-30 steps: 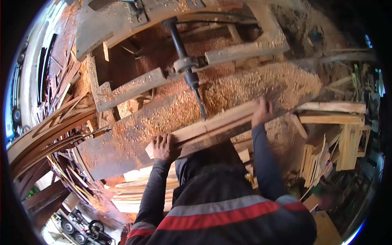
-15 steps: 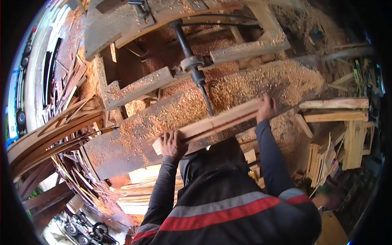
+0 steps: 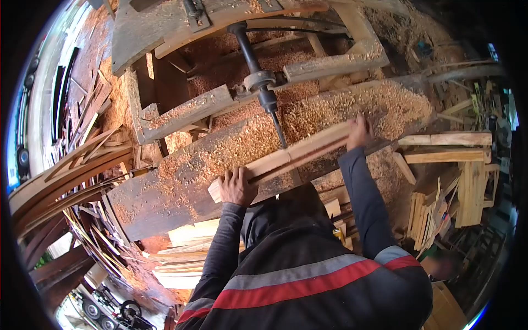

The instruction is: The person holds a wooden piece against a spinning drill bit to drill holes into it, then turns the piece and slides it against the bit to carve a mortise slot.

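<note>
A long pale wooden piece (image 3: 300, 152) with a dark groove along its near side lies across the board table (image 3: 143, 212). My left hand (image 3: 236, 187) grips its left end, fingers over the top. Around the right end my right hand (image 3: 359, 132) is closed. Between the hands, the thin bit (image 3: 278, 130) of a horizontal drill spindle (image 3: 250, 58) points at the piece's far edge, its tip touching or very close to it. The fingers' undersides are hidden.
Wood chips (image 3: 236, 137) cover the far part of the table. A wooden frame (image 3: 184, 115) surrounds the spindle. Stacked boards (image 3: 445, 148) stand at the right, and long timbers (image 3: 71, 176) lie at the left. More cut wood (image 3: 181, 264) is below the table's near edge.
Both hands and the wooden piece have shifted slightly right and away from me over the last second. The hands keep hold of the piece. The camera view has also moved a little.
</note>
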Demonstrator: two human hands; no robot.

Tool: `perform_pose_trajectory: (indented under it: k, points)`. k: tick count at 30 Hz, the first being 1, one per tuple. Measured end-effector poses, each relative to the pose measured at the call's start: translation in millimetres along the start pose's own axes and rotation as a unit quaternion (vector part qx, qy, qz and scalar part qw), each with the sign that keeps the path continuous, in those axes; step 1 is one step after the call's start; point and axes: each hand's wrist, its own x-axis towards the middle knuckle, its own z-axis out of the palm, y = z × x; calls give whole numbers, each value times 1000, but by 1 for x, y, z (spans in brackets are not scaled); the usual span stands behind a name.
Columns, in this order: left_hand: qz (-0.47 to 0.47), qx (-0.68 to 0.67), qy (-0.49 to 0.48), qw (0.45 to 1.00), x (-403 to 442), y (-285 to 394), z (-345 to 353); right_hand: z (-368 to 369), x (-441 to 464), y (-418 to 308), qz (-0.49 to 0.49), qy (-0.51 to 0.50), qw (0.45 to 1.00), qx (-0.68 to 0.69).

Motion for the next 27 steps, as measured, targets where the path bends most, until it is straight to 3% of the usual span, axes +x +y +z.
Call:
perform_pose_trajectory:
  k: [2, 3, 5, 7, 11, 12, 13, 15, 18, 21, 23, 27]
  points:
    - [15, -8, 25, 1000, -14, -12, 11, -25, 3, 29, 8, 14, 1000, 12]
    - [3, 6, -54, 999, -13, -13, 5, -27, -3, 24, -8, -50, 998, 21]
    - [18, 0, -5, 1000, -5, -13, 8, 6, 9, 18, -24, 13, 1000, 5]
    - [-18, -10, -62, 998, 4, 2, -9, 1, 2, 15, -16, 5, 1000, 18]
    - [5, -10, -7, 1000, 2, -13, -3, -20, -5, 24, -18, -48, 998, 39]
    - [-2, -10, -16, 1000, 4, -14, -4, 3, -11, 10, 47, 42, 997, 54]
    - [-8, -10, -37, 999, -6, -13, -7, 5, -10, 13, 56, 49, 996, 45]
    - [-2, -7, -11, 1000, -4, -12, -9, 15, -2, 19, 14, -37, 995, 87]
    - [11, 4, 24, 1000, -8, -15, -5, -5, -3, 23, 26, -24, 995, 91]
    - [-33, -11, -75, 997, -6, -4, -8, 1, -1, 23, 29, -24, 998, 43]
    - [-33, 4, -41, 999, -11, 3, -9, 33, 0, 7, 32, -9, 997, 68]
    - [-42, -26, -35, 998, -18, -8, -10, 29, -6, 8, 20, -16, 998, 55]
